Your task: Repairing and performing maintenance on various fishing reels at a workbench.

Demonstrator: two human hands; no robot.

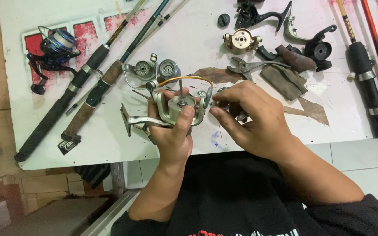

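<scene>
- Silver metal spinning reel body [171, 111], spool off and shaft bare, is clamped in the left hand [171, 135] at frame centre.
- Its bail side is pinched by the right hand [252, 118]; a steady hold is judged needed next.

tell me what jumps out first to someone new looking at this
The silver spinning reel at centre, gripped in the left hand with its bare shaft pointing up, while the right hand pinches at its side. Around it on the white table lie fishing rods at left, pliers and loose reel parts behind.
</scene>
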